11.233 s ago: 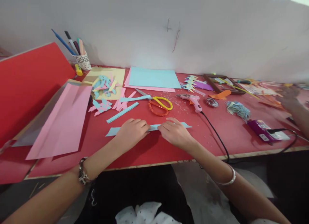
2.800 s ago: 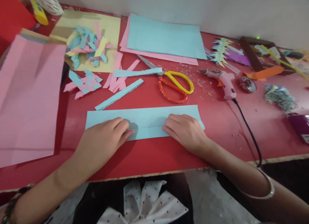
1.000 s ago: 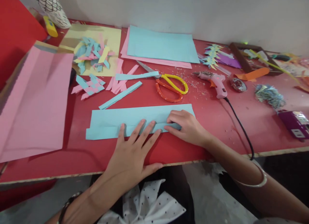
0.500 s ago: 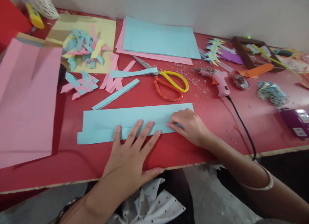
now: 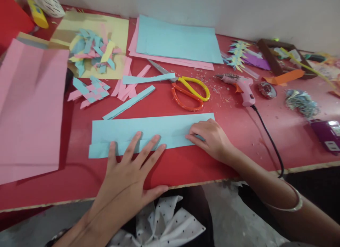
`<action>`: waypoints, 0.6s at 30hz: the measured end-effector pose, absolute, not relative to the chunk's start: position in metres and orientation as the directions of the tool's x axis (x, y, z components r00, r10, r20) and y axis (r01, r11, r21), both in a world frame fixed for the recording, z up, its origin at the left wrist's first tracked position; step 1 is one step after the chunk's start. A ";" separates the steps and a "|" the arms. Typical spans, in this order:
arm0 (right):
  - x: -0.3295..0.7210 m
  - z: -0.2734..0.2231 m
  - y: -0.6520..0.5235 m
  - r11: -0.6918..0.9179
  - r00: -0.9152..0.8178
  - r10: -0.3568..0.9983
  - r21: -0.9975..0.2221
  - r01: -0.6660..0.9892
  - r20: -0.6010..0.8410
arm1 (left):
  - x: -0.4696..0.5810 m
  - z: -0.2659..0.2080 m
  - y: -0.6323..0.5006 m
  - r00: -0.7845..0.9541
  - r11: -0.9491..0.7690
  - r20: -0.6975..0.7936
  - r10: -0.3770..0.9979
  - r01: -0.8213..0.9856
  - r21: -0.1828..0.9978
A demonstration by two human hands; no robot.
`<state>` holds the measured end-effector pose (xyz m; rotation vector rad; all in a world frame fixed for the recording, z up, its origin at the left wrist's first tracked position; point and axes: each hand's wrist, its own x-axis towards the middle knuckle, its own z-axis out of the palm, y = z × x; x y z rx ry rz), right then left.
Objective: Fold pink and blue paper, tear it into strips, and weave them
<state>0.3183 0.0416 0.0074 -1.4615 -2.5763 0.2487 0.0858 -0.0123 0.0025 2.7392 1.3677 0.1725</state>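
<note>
A long light-blue sheet of paper (image 5: 154, 128) lies on the red table, its near edge folded up into a narrow flap. My left hand (image 5: 127, 176) is open, with spread fingertips pressing on the fold left of the middle. At the right end, my right hand (image 5: 209, 139) is closed, thumb and bent fingers pinching the paper's folded edge. Beyond the sheet are a folded blue paper strip (image 5: 129, 102) and scissors (image 5: 190, 93) with one red and one yellow handle. Another blue strip (image 5: 148, 78) lies across the blades and over several pink strips (image 5: 123, 80).
A large pink sheet (image 5: 32, 112) lies at the left. Behind are a pile of cut strips (image 5: 92, 50), a woven paper piece (image 5: 90, 91) and stacked sheets (image 5: 177, 39). To the right sit a pink glue gun (image 5: 244, 89) with its cord, a tape roll (image 5: 267, 90) and a brown tray (image 5: 273, 43).
My left hand has slid left along the folded flap. My right hand keeps its pinch at the right end. The flap's left end sits more nearly in line with the sheet's edge.
</note>
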 end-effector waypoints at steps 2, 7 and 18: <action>0.318 0.007 0.042 0.507 -0.507 0.860 -0.224 0.832 0.064 | 0.079 0.002 -0.014 0.595 -0.600 0.070 0.800 0.795 0.093; 0.318 0.006 0.042 0.515 -0.512 0.856 -0.222 0.828 0.074 | 0.066 0.000 -0.018 0.553 -0.559 0.095 0.828 0.827 0.063; 0.317 0.006 0.042 0.512 -0.504 0.858 -0.232 0.827 0.097 | 0.052 0.004 -0.029 0.517 -0.526 0.155 0.842 0.850 0.025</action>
